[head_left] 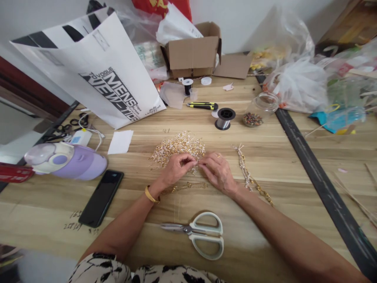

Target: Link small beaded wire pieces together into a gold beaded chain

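Observation:
My left hand (179, 168) and my right hand (217, 172) meet fingertip to fingertip in front of a pile of small gold and clear beaded pieces (173, 148). Both hands are closed in a pinch; whatever lies between the fingertips is too small to make out. Below them on the table is a gold beaded chain (193, 185), partly hidden by my left hand. To the right of my right hand lies a bundle of gold and clear beaded strands (246, 173). White-handled scissors (193, 232) rest nearer to me, blades pointing left.
Behind the pile are a wire spool (224, 119), a yellow-black utility knife (202, 105) and a glass jar of beads (259, 110). A phone (101, 198) and a purple bottle (76, 161) lie at left. A white paper bag (97, 74) and a cardboard box (191, 53) stand at the back.

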Demonstrator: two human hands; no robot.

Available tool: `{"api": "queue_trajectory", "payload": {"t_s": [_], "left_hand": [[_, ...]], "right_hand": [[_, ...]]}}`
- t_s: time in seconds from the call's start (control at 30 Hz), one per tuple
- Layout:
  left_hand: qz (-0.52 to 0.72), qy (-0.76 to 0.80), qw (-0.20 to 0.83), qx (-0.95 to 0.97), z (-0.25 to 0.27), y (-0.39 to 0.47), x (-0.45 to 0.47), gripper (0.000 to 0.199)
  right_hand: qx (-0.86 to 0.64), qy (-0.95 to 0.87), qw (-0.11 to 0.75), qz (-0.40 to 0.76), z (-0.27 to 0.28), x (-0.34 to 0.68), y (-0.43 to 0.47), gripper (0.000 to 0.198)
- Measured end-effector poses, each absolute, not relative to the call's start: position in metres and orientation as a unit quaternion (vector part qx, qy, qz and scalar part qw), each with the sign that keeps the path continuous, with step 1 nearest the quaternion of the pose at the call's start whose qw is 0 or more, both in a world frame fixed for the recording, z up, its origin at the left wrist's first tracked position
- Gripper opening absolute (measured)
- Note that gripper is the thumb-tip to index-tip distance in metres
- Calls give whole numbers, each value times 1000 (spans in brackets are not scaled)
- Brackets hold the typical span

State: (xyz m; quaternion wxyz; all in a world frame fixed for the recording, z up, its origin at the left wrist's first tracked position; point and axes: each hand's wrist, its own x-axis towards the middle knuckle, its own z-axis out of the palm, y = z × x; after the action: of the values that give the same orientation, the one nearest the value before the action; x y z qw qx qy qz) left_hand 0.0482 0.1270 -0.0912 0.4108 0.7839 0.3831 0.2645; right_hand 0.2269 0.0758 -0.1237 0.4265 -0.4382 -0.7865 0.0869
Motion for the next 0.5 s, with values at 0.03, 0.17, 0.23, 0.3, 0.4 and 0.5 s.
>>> {"api": "queue_trajectory", "payload": {"t_s": [0.03, 0.17, 0.23, 0.3, 0.4, 0.5], "left_hand": [[255, 384, 409, 788, -89, 128, 47, 15], [186, 382, 388, 818, -80, 136, 38, 12], [141, 365, 366, 845, -76, 139, 32, 11], [103, 347, 338, 869, -73, 141, 28, 11], [60, 316, 300, 898, -72, 140, 26, 12], [26, 295, 264, 918, -75, 138, 27, 13]], "right_hand": [[-439, -787, 425, 85, -124, 227, 76, 10], [-444, -785, 424, 82, -125, 227, 77, 10], [-448, -783, 424, 84, -126, 228, 77, 10], [-452, -782, 420, 90, -126, 228, 77, 11], [-453, -784, 415, 92, -126, 228, 78, 11], [-449, -783, 422, 86, -127, 229, 78, 11]]}}
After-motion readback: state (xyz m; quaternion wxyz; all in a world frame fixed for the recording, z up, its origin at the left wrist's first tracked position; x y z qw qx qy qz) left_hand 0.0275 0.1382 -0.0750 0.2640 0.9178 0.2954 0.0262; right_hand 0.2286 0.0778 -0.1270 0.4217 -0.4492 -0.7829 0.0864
